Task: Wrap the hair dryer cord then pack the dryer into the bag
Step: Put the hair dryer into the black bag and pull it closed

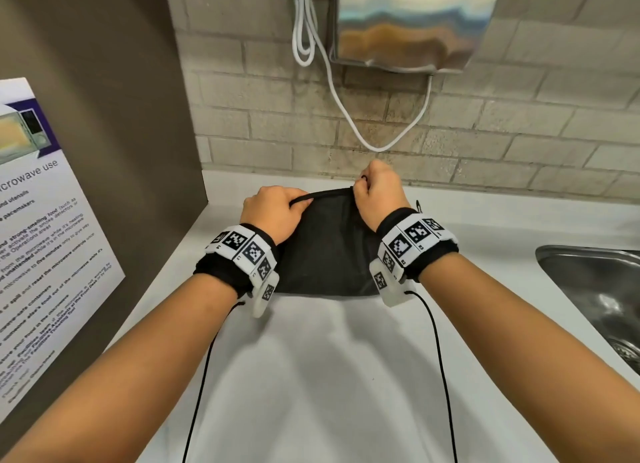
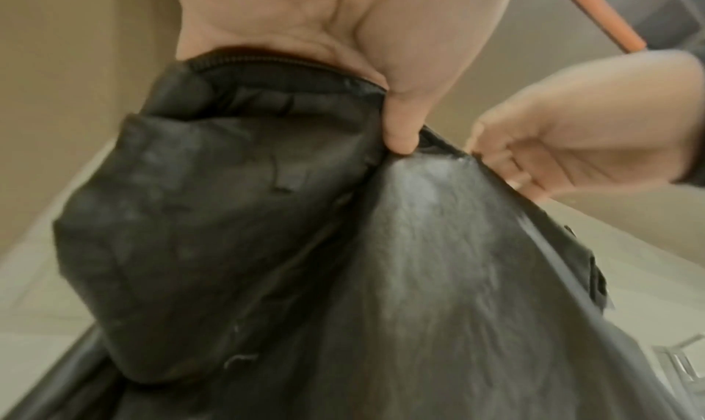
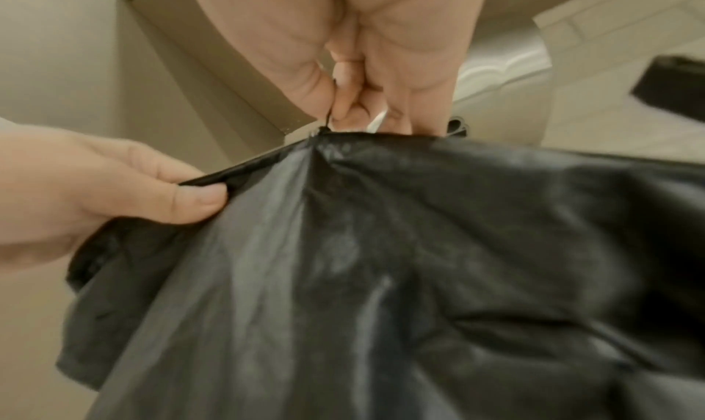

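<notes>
A black zippered bag [image 1: 325,248] lies on the white counter [image 1: 329,376], bulging in the left wrist view [image 2: 248,215]. My left hand [image 1: 298,203] pinches the bag's top edge near its left end, thumb on the near side [image 2: 400,131]. My right hand [image 1: 362,185] pinches the small black zipper pull [image 3: 328,120] at the top edge, right of the left hand. The bag's cloth [image 3: 419,260] is drawn taut between the two hands. No hair dryer or dryer cord shows in any view.
A steel sink [image 1: 588,282] is set into the counter at the right. On the brick wall hangs a steel box [image 1: 412,22] with a looping white cable [image 1: 346,112]. A brown partition [image 1: 114,116] with a microwave notice [image 1: 45,237] stands at the left.
</notes>
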